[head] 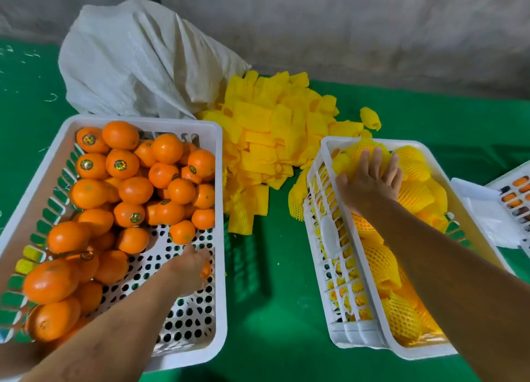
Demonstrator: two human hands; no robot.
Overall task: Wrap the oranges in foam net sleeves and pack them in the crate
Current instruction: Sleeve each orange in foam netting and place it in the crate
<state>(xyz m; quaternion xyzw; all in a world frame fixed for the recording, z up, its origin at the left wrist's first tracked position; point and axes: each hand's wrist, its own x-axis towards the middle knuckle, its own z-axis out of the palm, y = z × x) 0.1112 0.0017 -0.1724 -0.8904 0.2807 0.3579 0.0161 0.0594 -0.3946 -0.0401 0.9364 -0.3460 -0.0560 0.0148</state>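
A white perforated crate (220,281) on the left holds several bare oranges (134,190), many with stickers. My left hand (190,268) is down inside it near the right wall, its fingers curled round an orange (206,270) that is mostly hidden. A second white crate (324,238) on the right holds several oranges wrapped in yellow foam net sleeves (375,261). My right hand (370,180) lies with straight fingers on a wrapped orange (360,149) at that crate's far end. A heap of loose yellow foam sleeves (266,134) lies between and behind the crates.
Everything rests on a green cloth (275,310). A white woven sack (137,60) slumps at the back left against a grey wall. At the right edge lie a white tray (484,212) and part of another crate (516,192).
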